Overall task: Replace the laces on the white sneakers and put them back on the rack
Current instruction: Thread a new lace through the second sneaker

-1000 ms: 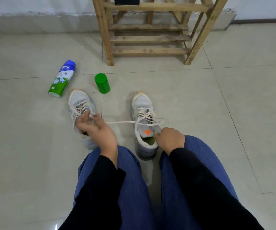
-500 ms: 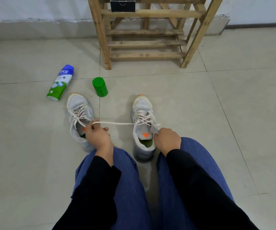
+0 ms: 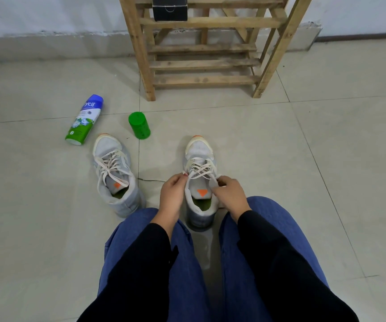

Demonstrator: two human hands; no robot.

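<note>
Two white sneakers with cream laces stand on the tiled floor in front of my knees. The right sneaker (image 3: 199, 152) sits between my hands. My left hand (image 3: 172, 194) pinches a lace end at the shoe's left eyelets. My right hand (image 3: 230, 194) pinches the other lace end at the right eyelets. The left sneaker (image 3: 114, 168) stands apart to the left, laced, with loose lace ends lying over its tongue. The wooden shoe rack (image 3: 206, 63) stands against the wall straight ahead.
A spray can (image 3: 84, 119) with a blue cap lies on the floor at the left. A green cylinder (image 3: 139, 125) stands beside it. A black box (image 3: 170, 8) sits on an upper rack shelf. My blue-jeaned knees fill the lower frame.
My left hand has come from beside the left sneaker over to the right sneaker, bringing the lace end in. The lace no longer stretches across the gap. My right hand shifted up to the eyelets.
</note>
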